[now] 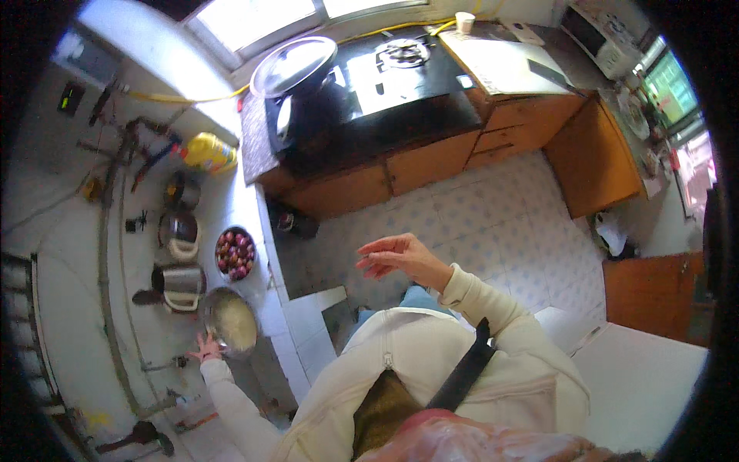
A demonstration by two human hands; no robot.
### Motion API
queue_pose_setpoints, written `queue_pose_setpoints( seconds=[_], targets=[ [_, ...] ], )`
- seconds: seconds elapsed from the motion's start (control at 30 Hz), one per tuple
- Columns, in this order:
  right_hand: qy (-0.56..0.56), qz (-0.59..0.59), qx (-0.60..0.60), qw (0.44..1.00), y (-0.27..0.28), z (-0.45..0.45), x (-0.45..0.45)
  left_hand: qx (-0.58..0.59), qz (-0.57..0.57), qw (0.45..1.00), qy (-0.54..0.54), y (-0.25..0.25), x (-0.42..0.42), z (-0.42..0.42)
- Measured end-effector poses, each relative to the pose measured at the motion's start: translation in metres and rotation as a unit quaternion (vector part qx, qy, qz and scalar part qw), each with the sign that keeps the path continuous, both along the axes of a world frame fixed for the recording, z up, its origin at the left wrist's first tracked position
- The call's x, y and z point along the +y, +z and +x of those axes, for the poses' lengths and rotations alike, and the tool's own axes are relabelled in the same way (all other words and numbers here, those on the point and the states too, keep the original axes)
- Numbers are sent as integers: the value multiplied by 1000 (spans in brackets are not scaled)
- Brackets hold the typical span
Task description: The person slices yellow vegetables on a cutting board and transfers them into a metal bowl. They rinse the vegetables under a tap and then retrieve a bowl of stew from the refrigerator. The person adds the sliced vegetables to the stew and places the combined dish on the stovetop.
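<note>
My left hand point(206, 347) is spread at the near left rim of a round metal bowl point(255, 341) that holds something pale cream; whether it grips the rim, I cannot tell. My right hand point(388, 257) hangs in the air over the floor in front of me, fingers loosely bent and holding nothing. Beyond the metal bowl on the tiled counter point(267, 271) stands a bowl of small dark red, round produce point(235, 253). Beside these two bowls, along the wall, are a metal pitcher with a pale handle point(180, 283) and a second handled vessel point(179, 231).
A yellow bottle point(209, 153) stands at the counter's far end. Across from me are a large pot with a glass lid point(294, 64), a gas stove point(404, 53) and a cleaver point(545, 74) on a white board point(502, 66). Wooden cabinets point(433, 161) line the tiled floor.
</note>
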State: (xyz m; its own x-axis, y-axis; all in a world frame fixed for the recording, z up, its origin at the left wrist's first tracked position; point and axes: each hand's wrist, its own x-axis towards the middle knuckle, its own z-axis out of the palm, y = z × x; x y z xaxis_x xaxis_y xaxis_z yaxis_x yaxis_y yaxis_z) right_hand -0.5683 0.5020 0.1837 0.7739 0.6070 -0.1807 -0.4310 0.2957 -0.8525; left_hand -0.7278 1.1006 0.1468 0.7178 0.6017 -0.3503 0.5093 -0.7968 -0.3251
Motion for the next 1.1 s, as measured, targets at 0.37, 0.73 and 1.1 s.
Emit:
queue_pose_setpoints(
  seconds=[0.37,0.73,1.1],
  targets=[
    [-203,23,5,979,-3,-7,-171,-169,-115,865,-457,58,-355,275],
    [-685,-68,101,718,-42,-114,-341,310,-842,411,-160,-29,-791,392],
    [-882,-36,157,443,-55,-85,-434,438,-794,422,19,-68,-1014,498]
  ],
)
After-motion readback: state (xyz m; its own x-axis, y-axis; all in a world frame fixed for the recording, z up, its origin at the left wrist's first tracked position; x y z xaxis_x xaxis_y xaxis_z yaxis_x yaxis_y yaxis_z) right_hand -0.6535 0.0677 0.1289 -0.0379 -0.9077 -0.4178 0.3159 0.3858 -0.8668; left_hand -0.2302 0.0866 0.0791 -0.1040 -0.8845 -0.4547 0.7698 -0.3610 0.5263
